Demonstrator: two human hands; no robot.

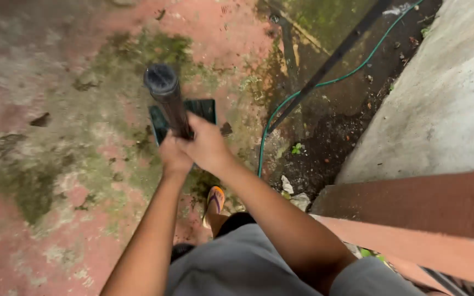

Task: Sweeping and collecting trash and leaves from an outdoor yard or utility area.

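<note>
Both my hands grip a dark round handle (168,96) that points up toward the camera. My left hand (174,156) wraps it from the left, and my right hand (207,145) closes over it just beside, the two touching. Below the hands, the tool's dark flat head (204,108) rests on the mossy reddish concrete floor (56,164). The lower part of the handle is hidden behind my hands.
A green hose (281,109) and a thin black pipe (330,60) run diagonally along wet dirt at the right. A grey concrete wall (445,98) and a reddish ledge (429,214) stand at the right. My foot in an orange sandal (214,200) is below my hands.
</note>
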